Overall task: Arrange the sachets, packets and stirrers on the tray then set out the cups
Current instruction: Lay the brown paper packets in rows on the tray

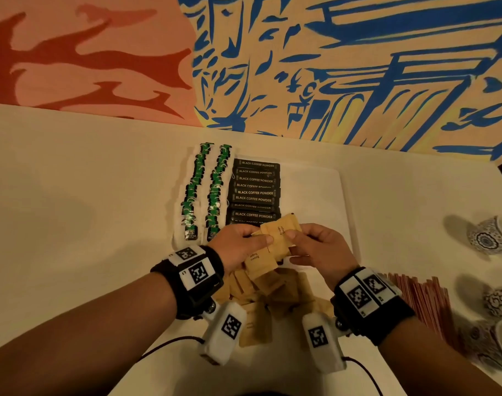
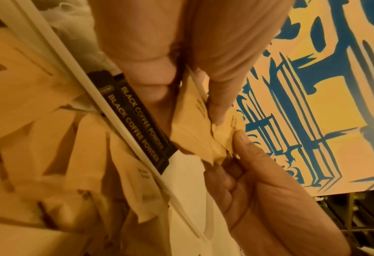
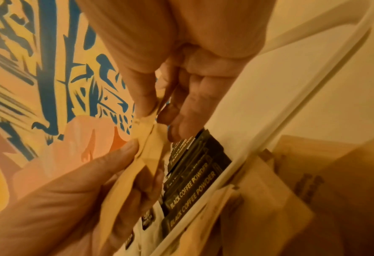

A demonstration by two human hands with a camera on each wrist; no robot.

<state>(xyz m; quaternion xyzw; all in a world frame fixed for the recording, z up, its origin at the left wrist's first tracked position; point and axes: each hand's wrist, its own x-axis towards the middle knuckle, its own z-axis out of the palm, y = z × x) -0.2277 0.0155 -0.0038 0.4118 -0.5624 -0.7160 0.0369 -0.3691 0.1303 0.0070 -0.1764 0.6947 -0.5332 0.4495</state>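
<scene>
My left hand [image 1: 241,244] and right hand [image 1: 315,247] together hold a small bunch of brown sugar sachets [image 1: 275,238] just above the near edge of the white tray [image 1: 312,201]. In the left wrist view my left thumb and fingers pinch the sachets [image 2: 192,135], and the right hand [image 2: 247,173] grips them from the other side. On the tray lie two columns of green tea bags [image 1: 204,192] and one column of black coffee powder packets [image 1: 255,192]. A loose pile of sugar sachets [image 1: 272,292] lies on the table under my wrists.
Red stirrers [image 1: 424,298] lie in a heap on the table at the right. Patterned cups [image 1: 489,235] stand and lie along the right edge, another [image 1: 501,304] nearer me. The tray's right half is bare. A painted wall runs behind the table.
</scene>
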